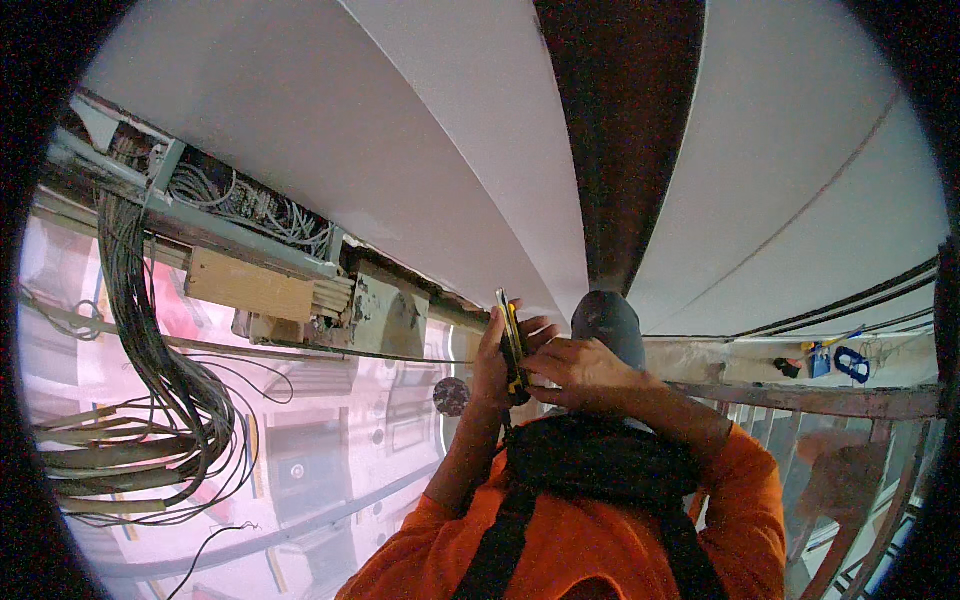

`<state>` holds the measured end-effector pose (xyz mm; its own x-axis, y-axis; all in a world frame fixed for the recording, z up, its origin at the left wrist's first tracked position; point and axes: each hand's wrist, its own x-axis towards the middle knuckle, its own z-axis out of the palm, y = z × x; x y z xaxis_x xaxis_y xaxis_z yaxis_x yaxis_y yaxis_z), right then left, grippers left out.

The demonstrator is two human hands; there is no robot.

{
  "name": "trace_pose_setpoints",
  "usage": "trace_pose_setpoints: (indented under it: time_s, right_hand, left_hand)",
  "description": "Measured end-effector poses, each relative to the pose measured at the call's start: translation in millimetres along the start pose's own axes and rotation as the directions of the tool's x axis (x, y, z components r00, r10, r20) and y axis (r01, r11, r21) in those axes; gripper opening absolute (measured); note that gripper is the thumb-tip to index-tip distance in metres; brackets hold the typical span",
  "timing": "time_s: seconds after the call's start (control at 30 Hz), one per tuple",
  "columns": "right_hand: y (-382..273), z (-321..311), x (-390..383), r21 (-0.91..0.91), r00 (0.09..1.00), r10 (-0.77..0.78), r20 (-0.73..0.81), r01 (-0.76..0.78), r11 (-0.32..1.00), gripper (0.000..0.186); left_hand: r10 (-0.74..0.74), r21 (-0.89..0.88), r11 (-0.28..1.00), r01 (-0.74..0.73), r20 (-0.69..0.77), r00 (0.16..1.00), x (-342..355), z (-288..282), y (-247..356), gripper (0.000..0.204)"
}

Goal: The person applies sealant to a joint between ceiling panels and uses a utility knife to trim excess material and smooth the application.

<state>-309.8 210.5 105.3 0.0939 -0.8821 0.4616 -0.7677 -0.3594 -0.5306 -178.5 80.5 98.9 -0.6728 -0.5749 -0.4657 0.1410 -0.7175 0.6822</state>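
A yellow-and-black utility knife (514, 345), held upright in front of me, has a pale metal strip at its top. My left hand (491, 365) is closed around it from the left. My right hand (580, 372) grips the knife's right side with bent fingers. Behind my right hand is a dark grey rounded object (610, 320), which I cannot make out clearly. A black pouch with straps (600, 460) lies across my orange sleeved top, below both hands.
Left: cable bundles (130, 290), a metal tray (230, 230) and a wooden board (250, 280) above a pink-lit lower area. Ahead: pale curved panels (760, 150) with a dark strip (615, 140). Right: a railing (800, 398) and a ledge with blue items (850, 364).
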Motion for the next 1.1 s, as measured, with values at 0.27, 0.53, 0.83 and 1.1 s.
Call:
trace_pose_setpoints:
  time_s: [0.27,0.53,0.83,1.1]
  right_hand:
    - [7,6,-2,-0.026,1.000,-0.014,-0.005,0.014,1.000,0.038]
    - [4,6,1,-0.016,0.999,0.051,0.019,-0.051,0.999,0.040]
    - [1,-2,1,0.006,1.000,0.014,0.002,-0.014,1.000,0.044]
    - [-1,-4,2,0.019,1.000,0.004,-0.012,-0.004,1.000,0.040]
  left_hand:
    - [-0.008,0.041,0.999,0.006,0.044,0.999,1,-3,-6,0.052]
    - [-0.001,0.096,0.995,-0.004,0.056,0.998,-4,0,-3,0.055]
    - [-0.013,0.089,0.996,0.012,0.006,1.000,-2,-3,-3,0.057]
    - [-0.024,0.146,0.989,0.018,0.042,0.999,-5,-5,-3,0.052]
